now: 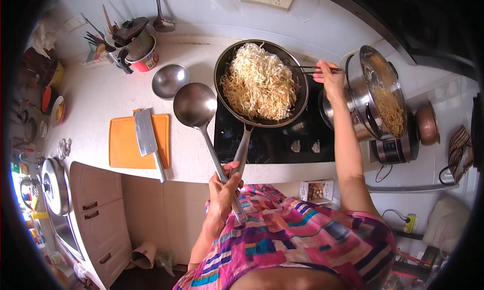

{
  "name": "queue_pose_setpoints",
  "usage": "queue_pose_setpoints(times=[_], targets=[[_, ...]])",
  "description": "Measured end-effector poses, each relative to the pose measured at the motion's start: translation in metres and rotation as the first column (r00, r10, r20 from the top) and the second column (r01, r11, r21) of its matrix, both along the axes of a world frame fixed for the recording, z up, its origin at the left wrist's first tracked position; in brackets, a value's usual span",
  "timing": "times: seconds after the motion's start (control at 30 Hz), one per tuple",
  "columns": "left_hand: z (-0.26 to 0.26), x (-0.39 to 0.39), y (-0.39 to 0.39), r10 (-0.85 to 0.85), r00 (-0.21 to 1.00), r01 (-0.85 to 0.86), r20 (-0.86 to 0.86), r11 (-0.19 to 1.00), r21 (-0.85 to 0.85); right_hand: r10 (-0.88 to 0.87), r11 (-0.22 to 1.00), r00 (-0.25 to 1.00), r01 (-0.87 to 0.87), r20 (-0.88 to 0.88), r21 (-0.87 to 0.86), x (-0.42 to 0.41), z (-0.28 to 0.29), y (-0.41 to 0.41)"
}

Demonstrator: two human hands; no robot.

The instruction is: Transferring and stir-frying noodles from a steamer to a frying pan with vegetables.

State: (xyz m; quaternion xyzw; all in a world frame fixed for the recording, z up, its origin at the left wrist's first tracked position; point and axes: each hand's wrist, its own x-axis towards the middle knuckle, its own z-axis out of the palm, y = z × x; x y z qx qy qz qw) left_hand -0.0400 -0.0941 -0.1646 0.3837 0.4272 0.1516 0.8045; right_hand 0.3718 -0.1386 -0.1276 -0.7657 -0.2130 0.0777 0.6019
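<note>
My left hand (225, 186) is closed around the handle of a large metal ladle (195, 104), whose bowl is above the counter edge; the frying pan's handle (242, 150) also runs into this hand. The dark frying pan (302, 101) stands over the black cooktop, heaped with noodles (261, 82), paler on top and browner below. From the right, my right hand (329, 76) holds dark chopsticks (310, 67), their tips at the noodles' right side. Beside my right forearm, a metal steamer pot (353, 82) carries a tilted tray with more noodles (387, 108).
Left of the ladle lie a metal bowl (170, 81) and an orange cutting board (121, 142) with a cleaver (145, 131), its handle over the counter edge. A lidded pot (138, 44) stands at the back left. The cooktop (272, 146) has two knobs.
</note>
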Motion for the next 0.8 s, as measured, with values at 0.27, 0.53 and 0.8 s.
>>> queue_pose_setpoints(times=[0.27,0.53,0.8], targets=[[0.004,0.001,0.002,-0.036,0.999,0.036,-0.023,0.999,0.017,0.153,0.975,0.93,-0.087,-0.335,0.205,0.043,-0.055,0.051],[0.004,0.002,0.003,-0.02,0.999,0.019,0.026,1.0,0.006,0.472,0.879,0.776,-0.447,0.418,-0.163,-0.073,0.002,0.042],[0.002,0.001,0.003,-0.041,0.999,0.041,0.005,0.999,0.003,0.591,0.787,0.345,-0.444,0.729,-0.428,-0.148,0.02,-0.003]])
